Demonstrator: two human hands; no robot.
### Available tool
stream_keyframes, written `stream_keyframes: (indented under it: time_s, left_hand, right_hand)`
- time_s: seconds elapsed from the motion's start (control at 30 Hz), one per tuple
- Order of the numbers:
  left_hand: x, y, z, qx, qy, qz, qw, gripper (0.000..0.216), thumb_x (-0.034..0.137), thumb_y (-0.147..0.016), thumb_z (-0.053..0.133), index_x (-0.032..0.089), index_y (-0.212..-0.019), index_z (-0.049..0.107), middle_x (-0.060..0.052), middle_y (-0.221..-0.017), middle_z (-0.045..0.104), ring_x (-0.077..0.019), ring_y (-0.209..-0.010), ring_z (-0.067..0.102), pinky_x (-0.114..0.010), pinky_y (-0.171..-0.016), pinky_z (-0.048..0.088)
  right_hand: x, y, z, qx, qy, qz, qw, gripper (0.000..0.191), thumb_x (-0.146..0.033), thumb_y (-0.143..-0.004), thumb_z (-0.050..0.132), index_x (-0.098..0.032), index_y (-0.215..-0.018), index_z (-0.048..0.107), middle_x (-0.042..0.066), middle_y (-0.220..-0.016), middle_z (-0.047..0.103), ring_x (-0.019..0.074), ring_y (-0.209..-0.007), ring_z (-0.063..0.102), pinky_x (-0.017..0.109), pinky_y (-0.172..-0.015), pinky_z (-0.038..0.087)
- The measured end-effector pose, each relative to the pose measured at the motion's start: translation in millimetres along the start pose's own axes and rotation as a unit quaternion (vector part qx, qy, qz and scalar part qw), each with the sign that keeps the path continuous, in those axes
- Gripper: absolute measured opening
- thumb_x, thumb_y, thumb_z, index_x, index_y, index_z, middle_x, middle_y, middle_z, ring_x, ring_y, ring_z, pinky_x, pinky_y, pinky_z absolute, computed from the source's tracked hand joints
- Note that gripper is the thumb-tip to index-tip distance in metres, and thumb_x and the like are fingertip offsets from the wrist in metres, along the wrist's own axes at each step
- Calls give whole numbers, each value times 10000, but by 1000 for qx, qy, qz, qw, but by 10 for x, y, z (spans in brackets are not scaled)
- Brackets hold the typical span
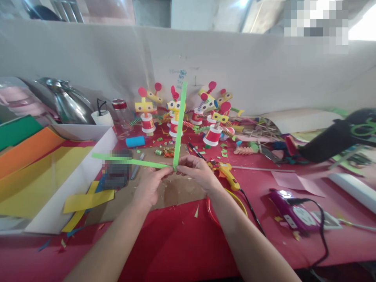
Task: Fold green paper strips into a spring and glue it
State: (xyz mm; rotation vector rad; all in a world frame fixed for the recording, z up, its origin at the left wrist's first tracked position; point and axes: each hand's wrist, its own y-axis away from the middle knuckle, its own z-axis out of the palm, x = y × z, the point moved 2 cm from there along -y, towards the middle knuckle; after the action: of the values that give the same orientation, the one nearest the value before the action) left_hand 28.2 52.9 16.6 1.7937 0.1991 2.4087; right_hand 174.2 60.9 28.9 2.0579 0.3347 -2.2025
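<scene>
Two light-green paper strips meet at a right angle between my fingertips; one paper strip (181, 121) points up and away, the other strip (135, 161) runs out to the left. My left hand (151, 184) pinches the joined corner from the left. On the other side, my right hand (196, 171) grips the same corner, its thumb close to the left thumb. Beneath them lies a brown cardboard sheet (176, 194). Just beyond my fingers rest small folded paper springs (169, 152). A yellow glue gun (229, 175) lies right of my right hand.
Several paper-cup robot figures (213, 135) stand at the back. A white box (73, 160) with coloured paper is on the left, beside yellow strips (88, 200). A metal jug (66, 102) stands behind it. A purple device (293, 211) with a black cable lies right.
</scene>
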Motion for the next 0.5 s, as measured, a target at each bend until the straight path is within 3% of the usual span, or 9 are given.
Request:
stream_keyframes:
  time_s: [0.5]
  left_hand:
    - [-50,-39,-20,28,40,9,999,177,199,-552,757,164,-719,712,-20,-628,667,-154,-641,601,-275,-647,437]
  right_hand:
    - [96,-30,47,17,-25,2,1000,104,-287,-681,688,-219,-758,698,-8,-729,668,125,-670,599,272,-680,488]
